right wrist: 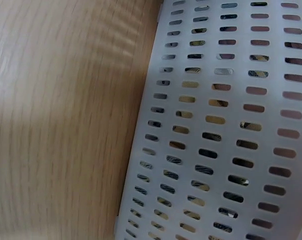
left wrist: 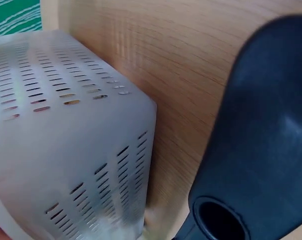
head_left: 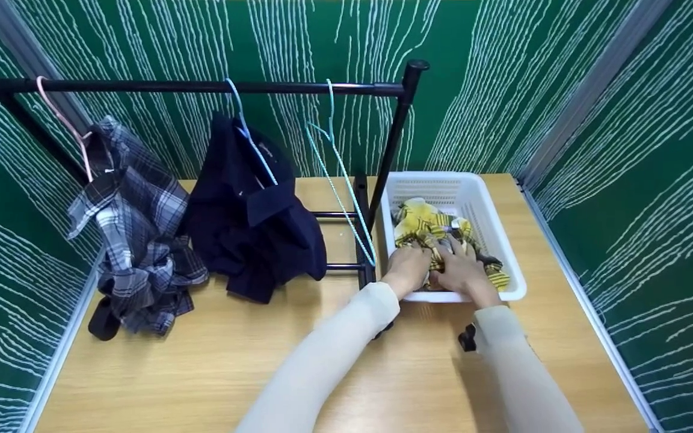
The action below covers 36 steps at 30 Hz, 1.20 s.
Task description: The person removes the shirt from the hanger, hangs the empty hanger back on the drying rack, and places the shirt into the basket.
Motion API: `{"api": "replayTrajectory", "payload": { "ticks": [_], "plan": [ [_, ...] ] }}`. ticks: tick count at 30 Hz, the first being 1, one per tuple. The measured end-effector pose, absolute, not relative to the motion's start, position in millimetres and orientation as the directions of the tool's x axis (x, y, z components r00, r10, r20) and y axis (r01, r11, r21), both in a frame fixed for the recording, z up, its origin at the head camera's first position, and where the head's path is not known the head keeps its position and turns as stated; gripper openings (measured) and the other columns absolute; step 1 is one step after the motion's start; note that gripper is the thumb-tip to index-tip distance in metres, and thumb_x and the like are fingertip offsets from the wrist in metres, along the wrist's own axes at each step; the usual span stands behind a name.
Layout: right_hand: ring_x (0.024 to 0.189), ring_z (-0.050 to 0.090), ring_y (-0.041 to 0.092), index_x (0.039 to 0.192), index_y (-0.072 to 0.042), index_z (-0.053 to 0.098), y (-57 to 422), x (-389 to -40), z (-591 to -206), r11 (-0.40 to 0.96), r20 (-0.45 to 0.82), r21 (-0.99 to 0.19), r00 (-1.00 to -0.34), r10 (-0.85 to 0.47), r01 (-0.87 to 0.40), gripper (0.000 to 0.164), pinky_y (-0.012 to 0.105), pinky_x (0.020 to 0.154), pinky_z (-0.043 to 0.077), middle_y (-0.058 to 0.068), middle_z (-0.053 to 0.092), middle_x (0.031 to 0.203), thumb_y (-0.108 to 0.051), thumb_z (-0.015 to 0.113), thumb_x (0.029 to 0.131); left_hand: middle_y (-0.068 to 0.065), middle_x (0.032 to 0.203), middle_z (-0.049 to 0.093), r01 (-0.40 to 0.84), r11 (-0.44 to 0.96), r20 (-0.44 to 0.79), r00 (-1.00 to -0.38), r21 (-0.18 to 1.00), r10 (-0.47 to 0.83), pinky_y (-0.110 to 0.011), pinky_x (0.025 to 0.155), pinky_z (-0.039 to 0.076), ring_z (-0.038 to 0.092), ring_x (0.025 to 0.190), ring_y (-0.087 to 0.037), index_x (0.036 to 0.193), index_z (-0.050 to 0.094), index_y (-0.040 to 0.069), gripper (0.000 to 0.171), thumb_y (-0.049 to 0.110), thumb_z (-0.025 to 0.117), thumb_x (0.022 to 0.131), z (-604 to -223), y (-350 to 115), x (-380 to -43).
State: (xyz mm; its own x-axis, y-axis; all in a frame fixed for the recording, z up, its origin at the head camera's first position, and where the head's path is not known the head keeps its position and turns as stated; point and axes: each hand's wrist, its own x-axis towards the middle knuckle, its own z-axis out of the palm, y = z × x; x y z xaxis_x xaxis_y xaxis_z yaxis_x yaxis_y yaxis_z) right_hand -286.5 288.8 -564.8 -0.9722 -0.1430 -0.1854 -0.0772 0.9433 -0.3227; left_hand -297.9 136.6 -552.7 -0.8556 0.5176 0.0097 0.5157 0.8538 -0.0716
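Observation:
A yellow and black checked garment [head_left: 418, 219] lies crumpled in a white plastic basket [head_left: 506, 240], with darker cloth beside it. Both hands reach over the basket's near rim. The left hand [head_left: 408, 270] has its fingers bent down into the cloth, gripping it at the left side; its fingertips are hidden. Just to the right, the right hand [head_left: 461, 273] rests on the garment with its fingers spread and fairly straight. The wrist views show the basket's slotted walls [left wrist: 76, 135], with bits of yellow and dark cloth behind the slots [right wrist: 215, 120].
Left of the basket stands a black clothes rack [head_left: 202, 87]. On it hang a grey plaid shirt [head_left: 136, 240], a dark navy garment [head_left: 250, 234] and a bare light-blue hanger [head_left: 340, 174]. A black rack foot [left wrist: 260, 130] lies close to the basket on the wooden table [head_left: 202, 373].

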Motion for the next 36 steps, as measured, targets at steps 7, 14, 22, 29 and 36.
{"api": "replayTrajectory", "payload": {
  "ticks": [7,14,22,29,36],
  "plan": [
    [0.151,0.009,0.069,0.167,-0.008,0.029,287,-292,-560,0.931,-0.166,-0.347,-0.969,-0.183,-0.116,0.077,0.083,0.115,0.018,0.03,0.012,0.173,-0.027,0.062,0.1,0.003,0.112,0.078,0.52,0.851,-0.001,-0.853,-0.067,0.521,-0.033,0.074,0.063,0.074,0.098,-0.016,0.124,0.075,0.02,0.024,0.026,0.065,0.103,-549,135,-303],
    [0.153,0.013,0.064,0.164,-0.004,0.036,299,-306,-562,0.884,-0.14,-0.432,-0.956,-0.26,-0.177,0.083,0.076,0.122,0.009,0.034,0.019,0.17,-0.027,0.07,0.091,0.004,0.105,0.078,0.553,0.83,0.003,-0.832,-0.074,0.555,-0.033,0.075,0.063,0.074,0.094,-0.016,0.12,0.077,0.02,0.023,0.028,0.065,0.103,-548,133,-308],
    [0.157,0.009,0.054,0.163,-0.004,0.038,315,-313,-566,0.806,-0.157,-0.568,-0.939,-0.306,-0.168,0.086,0.071,0.124,0.015,0.029,0.013,0.173,-0.025,0.076,0.089,0.002,0.103,0.078,0.561,0.828,0.025,-0.827,-0.023,0.561,-0.034,0.077,0.062,0.075,0.092,-0.017,0.116,0.077,0.018,0.022,0.03,0.065,0.101,-547,133,-310],
    [0.155,0.018,0.056,0.157,0.006,0.043,312,-315,-571,0.848,-0.114,-0.492,-0.951,-0.289,-0.199,0.081,0.066,0.125,0.019,0.033,0.021,0.169,-0.022,0.075,0.088,0.001,0.1,0.078,0.562,0.826,0.163,-0.812,-0.036,0.56,-0.034,0.069,0.062,0.075,0.088,-0.018,0.112,0.079,0.017,0.021,0.032,0.067,0.101,-552,132,-306],
    [0.152,0.019,0.062,0.158,0.004,0.043,304,-306,-576,0.904,-0.13,-0.387,-0.96,-0.249,-0.182,0.081,0.072,0.122,0.021,0.031,0.023,0.169,-0.027,0.07,0.088,-0.002,0.115,0.077,0.655,0.755,0.253,-0.726,-0.027,0.639,-0.033,0.091,0.059,0.071,0.106,-0.02,0.116,0.078,0.016,0.024,0.033,0.066,0.104,-559,116,-296]
  ]
}}
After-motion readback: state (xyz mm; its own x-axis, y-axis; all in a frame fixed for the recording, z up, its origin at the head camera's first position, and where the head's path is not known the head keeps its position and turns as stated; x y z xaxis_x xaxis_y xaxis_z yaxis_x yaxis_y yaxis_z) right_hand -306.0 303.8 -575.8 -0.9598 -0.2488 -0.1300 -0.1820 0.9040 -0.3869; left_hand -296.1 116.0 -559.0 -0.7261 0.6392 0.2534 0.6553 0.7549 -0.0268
